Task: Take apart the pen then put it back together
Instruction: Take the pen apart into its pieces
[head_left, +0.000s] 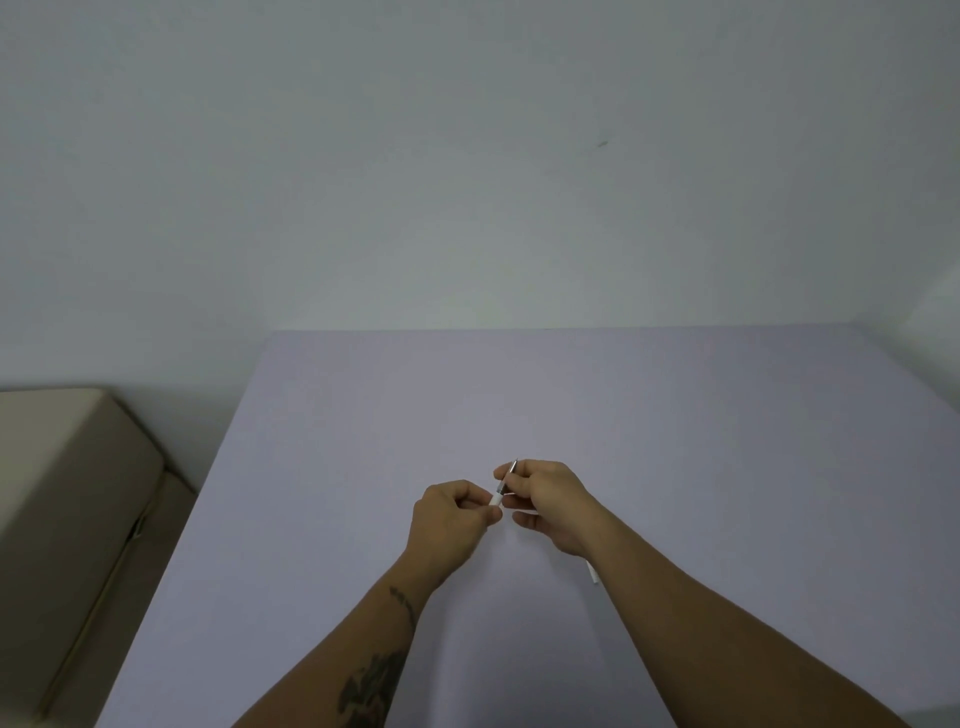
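Above the middle of the pale lilac table (571, 395) both my hands hold a thin pen (501, 488) between them. Its white lower end is pinched in the fingertips of my left hand (452, 514). My right hand (545, 499) grips the dark metal upper part, and the pointed tip sticks up past the fingers. A small white pen part (592, 573) lies on the table just beside and under my right forearm, mostly hidden by it.
A beige cushioned seat (67, 493) stands to the left of the table, lower than its top. A plain pale wall (467, 156) rises directly behind the table's far edge.
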